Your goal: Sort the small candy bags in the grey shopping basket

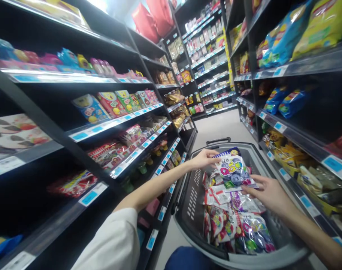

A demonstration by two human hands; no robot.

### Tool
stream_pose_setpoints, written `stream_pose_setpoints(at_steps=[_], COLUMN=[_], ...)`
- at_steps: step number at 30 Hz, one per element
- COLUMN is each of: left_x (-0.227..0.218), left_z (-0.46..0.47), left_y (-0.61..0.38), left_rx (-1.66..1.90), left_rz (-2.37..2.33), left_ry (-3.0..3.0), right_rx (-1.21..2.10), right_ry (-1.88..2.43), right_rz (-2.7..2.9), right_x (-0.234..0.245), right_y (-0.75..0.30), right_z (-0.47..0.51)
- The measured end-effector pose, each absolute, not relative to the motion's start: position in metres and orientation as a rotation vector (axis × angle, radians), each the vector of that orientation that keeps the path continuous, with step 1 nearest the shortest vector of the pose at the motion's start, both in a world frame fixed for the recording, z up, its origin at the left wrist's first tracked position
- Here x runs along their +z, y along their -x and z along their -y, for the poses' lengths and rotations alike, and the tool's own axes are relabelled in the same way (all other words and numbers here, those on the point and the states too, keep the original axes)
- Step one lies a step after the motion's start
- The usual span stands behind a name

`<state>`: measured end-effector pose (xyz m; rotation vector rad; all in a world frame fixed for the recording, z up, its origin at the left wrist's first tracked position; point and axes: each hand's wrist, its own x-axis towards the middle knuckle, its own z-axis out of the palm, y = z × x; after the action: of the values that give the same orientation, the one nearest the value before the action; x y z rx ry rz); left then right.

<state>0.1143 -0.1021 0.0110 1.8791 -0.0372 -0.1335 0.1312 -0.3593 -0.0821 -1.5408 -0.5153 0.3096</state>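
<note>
Over the grey shopping basket (184, 213), a candy bag (232, 170) with blueberry pictures is held between my two hands. My left hand (206, 158) pinches its upper left edge. At its lower right corner, my right hand (268, 189) grips with thumb and fingers. Another dark blue pack edge shows just behind the bag's top. Below, inside the basket, lie several more candy bags: red and white ones (220, 221), a purple grape one (244, 201) and a blueberry one (256, 230).
Dark shelves with candy boxes (111, 104) and red candy packs (106, 153) run along the left. Chip bags (288, 33) and snack packs (285, 153) fill shelves on the right. A pale floor aisle (215, 125) leads to a stocked back shelf (207, 56).
</note>
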Motion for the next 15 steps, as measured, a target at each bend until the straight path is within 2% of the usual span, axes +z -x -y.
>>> stream_pose_setpoints(at_steps=[7, 15], left_x=[0.030, 0.008], left_z=[0.098, 0.112], left_y=[-0.094, -0.095], left_rx=[-0.397, -0.455], left_rz=[0.373, 0.492], left_ry=[-2.371, -2.236], right_rx=[0.521, 0.495], right_ry=[1.511, 1.578], right_rz=[0.544, 0.692], right_x=[-0.100, -0.095], right_y=[-0.131, -0.130], right_z=[0.352, 0.356])
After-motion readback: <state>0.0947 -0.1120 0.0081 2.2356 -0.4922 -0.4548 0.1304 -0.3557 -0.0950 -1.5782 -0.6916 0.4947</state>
